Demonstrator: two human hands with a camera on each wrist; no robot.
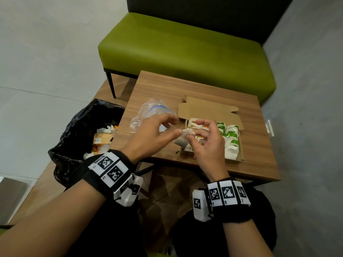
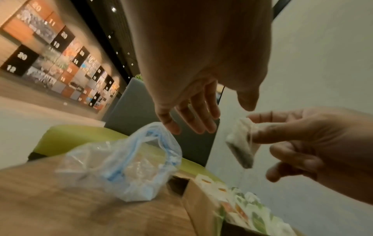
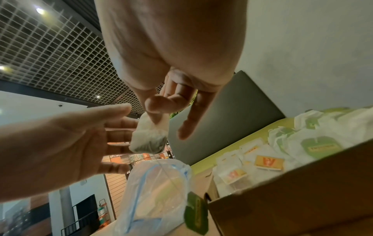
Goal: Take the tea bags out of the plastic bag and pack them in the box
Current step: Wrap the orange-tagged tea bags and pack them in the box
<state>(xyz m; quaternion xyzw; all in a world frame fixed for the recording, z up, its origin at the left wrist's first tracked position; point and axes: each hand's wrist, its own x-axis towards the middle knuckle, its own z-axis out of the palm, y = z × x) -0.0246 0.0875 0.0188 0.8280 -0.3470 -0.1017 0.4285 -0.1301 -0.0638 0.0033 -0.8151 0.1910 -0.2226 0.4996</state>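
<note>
Paper tea bag (one) pinched by right hand; left hand loose.

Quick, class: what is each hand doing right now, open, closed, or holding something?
Left hand: open, fingers spread, holding nothing.
Right hand: pinching a tea bag above the box.

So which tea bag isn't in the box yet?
The tea bag pinched by the right hand, held above the table beside the plastic bag. The other tea bags already lie packed in the box.
</note>
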